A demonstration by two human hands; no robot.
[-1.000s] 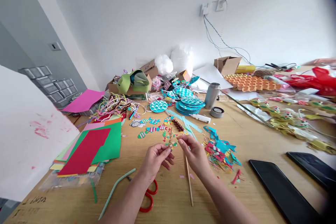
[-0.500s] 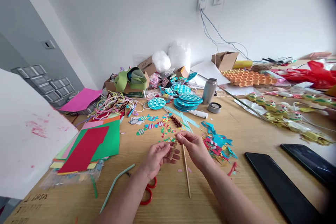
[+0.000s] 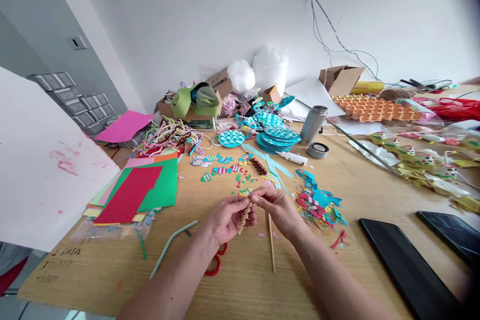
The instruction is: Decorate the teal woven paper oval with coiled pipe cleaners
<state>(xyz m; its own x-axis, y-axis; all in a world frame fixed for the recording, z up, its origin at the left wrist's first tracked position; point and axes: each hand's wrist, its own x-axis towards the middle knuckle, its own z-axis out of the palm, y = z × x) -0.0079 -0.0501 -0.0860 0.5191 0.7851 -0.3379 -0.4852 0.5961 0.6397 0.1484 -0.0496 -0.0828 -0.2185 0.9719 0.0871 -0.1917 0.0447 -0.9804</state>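
Observation:
A tan, coiled pipe cleaner [image 3: 243, 221] hangs between my two hands above the wooden table. My left hand [image 3: 231, 217] pinches it near the top between thumb and finger, with the other fingers curled behind it. Fingertips of my right hand [image 3: 273, 205] close on its upper end, touching the left thumb. Below the hands a thin wooden stick [image 3: 271, 250] lies on the table. Red-handled scissors [image 3: 213, 264] rest partly hidden under my left wrist. A dark brown coiled pipe cleaner [image 3: 258, 165] lies just beyond the hands.
Paper fish [image 3: 221, 170] and blue scraps [image 3: 318, 195] lie beyond my hands. Coloured paper sheets [image 3: 157, 185] are stacked left, before a heap of pipe cleaners [image 3: 176, 135]. Blue plates [image 3: 278, 140] and a metal bottle [image 3: 314, 125] stand behind. Two phones [image 3: 405, 265] lie right.
The view has shifted left, so things appear farther right. My right fingers have come against the left thumb at the coil's top, and the left fingers have curled in more.

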